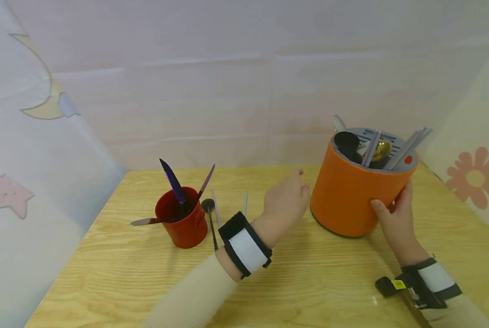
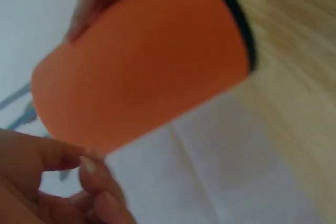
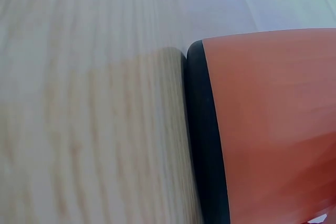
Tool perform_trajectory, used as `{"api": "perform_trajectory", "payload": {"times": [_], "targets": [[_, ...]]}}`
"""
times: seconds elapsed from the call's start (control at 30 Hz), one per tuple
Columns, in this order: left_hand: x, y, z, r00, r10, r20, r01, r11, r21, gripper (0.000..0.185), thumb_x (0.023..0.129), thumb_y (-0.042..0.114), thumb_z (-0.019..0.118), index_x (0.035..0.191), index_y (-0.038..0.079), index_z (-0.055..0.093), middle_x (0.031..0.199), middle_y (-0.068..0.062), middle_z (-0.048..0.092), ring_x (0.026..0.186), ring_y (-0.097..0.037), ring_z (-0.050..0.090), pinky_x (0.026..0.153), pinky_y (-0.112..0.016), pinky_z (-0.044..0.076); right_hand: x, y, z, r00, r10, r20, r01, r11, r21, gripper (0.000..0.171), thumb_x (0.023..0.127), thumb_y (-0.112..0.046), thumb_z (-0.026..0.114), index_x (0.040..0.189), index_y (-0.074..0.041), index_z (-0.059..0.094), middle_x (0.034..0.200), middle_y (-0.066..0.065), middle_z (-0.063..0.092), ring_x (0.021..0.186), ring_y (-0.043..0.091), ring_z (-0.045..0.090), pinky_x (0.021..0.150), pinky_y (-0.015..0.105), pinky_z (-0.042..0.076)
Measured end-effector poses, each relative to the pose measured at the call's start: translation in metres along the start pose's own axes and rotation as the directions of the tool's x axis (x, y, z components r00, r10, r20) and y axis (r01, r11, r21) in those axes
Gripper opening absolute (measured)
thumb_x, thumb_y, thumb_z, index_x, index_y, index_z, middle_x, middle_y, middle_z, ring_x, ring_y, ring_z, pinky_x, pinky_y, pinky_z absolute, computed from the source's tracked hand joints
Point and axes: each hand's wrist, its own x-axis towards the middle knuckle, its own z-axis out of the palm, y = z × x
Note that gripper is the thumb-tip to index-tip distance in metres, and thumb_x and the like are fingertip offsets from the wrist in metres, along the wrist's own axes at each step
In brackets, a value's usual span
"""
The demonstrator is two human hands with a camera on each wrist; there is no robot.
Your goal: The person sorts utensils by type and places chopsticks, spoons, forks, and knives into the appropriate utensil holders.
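My right hand (image 1: 398, 221) grips the side of an orange utensil holder (image 1: 347, 196) at the right, thumb on its front. A grey slotted lid (image 1: 388, 136) tops the holder. From it stick out a black ladle-like head (image 1: 347, 141), a gold spoon (image 1: 381, 150) and several pale handles (image 1: 410, 146). Just left of the holder hovers my left hand (image 1: 285, 200), its fingers loosely bent. In the left wrist view, its thumb and fingertips (image 2: 92, 166) come close together, with no object visible between them. The right wrist view shows the holder's dark base (image 3: 205, 140) on the table.
A red cup (image 1: 187, 232) stands at the left, holding several knives, one with a dark purple blade (image 1: 172, 180). Beside it lie a black spoon (image 1: 208, 207) and thin pale sticks (image 1: 216, 205), partly behind my left arm. A pale printed backdrop (image 1: 228, 114) encloses the wooden table (image 1: 310, 282).
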Motion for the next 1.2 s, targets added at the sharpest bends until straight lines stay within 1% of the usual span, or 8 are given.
{"api": "perform_trajectory", "payload": {"times": [0.1,0.23,0.37,0.47,0.63,0.73,0.9,1.2], "targets": [[-0.002,-0.028,0.005,0.988,-0.122,0.094,0.113,0.989,0.100,0.032,0.102,0.027,0.049,0.125,0.005,0.056,0.052,0.003,0.041,0.041,-0.009,0.035,0.038,-0.022,0.032,0.001,0.001,-0.003,1.000,-0.004,0.004,0.004,1.000,0.005,0.093,0.083,-0.021,0.079,0.154,-0.018,0.018,0.152,0.005,0.024,0.134,0.024,0.024,0.103,0.016,0.032],[-0.001,-0.058,0.012,0.953,-0.238,0.187,0.199,0.958,0.206,0.032,0.100,0.030,0.055,0.114,0.001,0.059,0.057,0.001,0.043,0.046,-0.011,0.038,0.043,-0.024,0.036,0.001,0.001,-0.007,1.000,-0.008,0.002,0.008,1.000,0.003,0.093,0.083,-0.021,0.079,0.153,-0.019,0.018,0.152,0.005,0.023,0.135,0.023,0.023,0.105,0.016,0.031],[0.001,-0.079,0.017,0.931,-0.297,0.213,0.244,0.939,0.242,0.041,0.098,0.031,0.058,0.123,-0.002,0.058,0.058,0.000,0.044,0.046,-0.011,0.038,0.045,-0.025,0.036,0.001,-0.001,-0.010,1.000,-0.002,0.006,0.002,1.000,-0.010,0.091,0.085,-0.020,0.077,0.153,-0.019,0.017,0.153,0.005,0.022,0.136,0.023,0.023,0.107,0.017,0.029],[0.000,-0.091,0.021,0.929,-0.311,0.200,0.249,0.926,0.284,0.033,0.096,0.030,0.062,0.109,-0.001,0.065,0.057,0.000,0.046,0.045,-0.011,0.038,0.044,-0.025,0.036,0.000,-0.002,-0.011,1.000,0.006,0.013,-0.005,1.000,-0.020,0.089,0.086,-0.018,0.075,0.154,-0.020,0.017,0.153,0.005,0.021,0.136,0.022,0.022,0.108,0.017,0.027],[-0.002,-0.106,0.026,0.924,-0.328,0.197,0.244,0.901,0.357,0.026,0.096,0.021,0.062,0.078,0.003,0.067,0.061,-0.003,0.055,0.047,-0.012,0.043,0.044,-0.025,0.038,-0.001,-0.002,-0.010,1.000,0.009,0.019,-0.008,0.999,-0.036,0.086,0.089,-0.015,0.072,0.154,-0.021,0.016,0.153,0.005,0.022,0.135,0.022,0.022,0.106,0.016,0.028],[-0.001,-0.112,0.028,0.916,-0.345,0.203,0.260,0.898,0.354,0.023,0.095,0.015,0.060,0.077,0.003,0.067,0.068,-0.006,0.061,0.052,-0.014,0.048,0.048,-0.029,0.043,-0.001,-0.003,-0.009,1.000,0.015,0.015,-0.015,0.999,-0.038,0.086,0.089,-0.015,0.072,0.154,-0.021,0.016,0.153,0.005,0.021,0.135,0.022,0.022,0.107,0.016,0.027],[0.002,-0.118,0.031,0.903,-0.371,0.217,0.291,0.899,0.326,0.023,0.094,0.019,0.062,0.079,0.003,0.067,0.071,-0.007,0.061,0.058,-0.017,0.054,0.055,-0.034,0.050,-0.001,-0.003,-0.009,1.000,0.025,0.008,-0.025,0.999,-0.043,0.087,0.088,-0.017,0.073,0.154,-0.022,0.017,0.154,0.003,0.021,0.136,0.021,0.021,0.112,0.021,0.020],[0.003,-0.120,0.032,0.882,-0.401,0.246,0.315,0.892,0.325,0.027,0.095,0.027,0.061,0.084,0.003,0.068,0.074,-0.008,0.061,0.062,-0.019,0.055,0.058,-0.035,0.049,-0.003,-0.002,-0.011,0.999,0.035,0.000,-0.035,0.998,-0.055,0.085,0.089,-0.016,0.072,0.154,-0.022,0.017,0.153,0.002,0.022,0.136,0.021,0.021,0.115,0.027,0.015]]}}
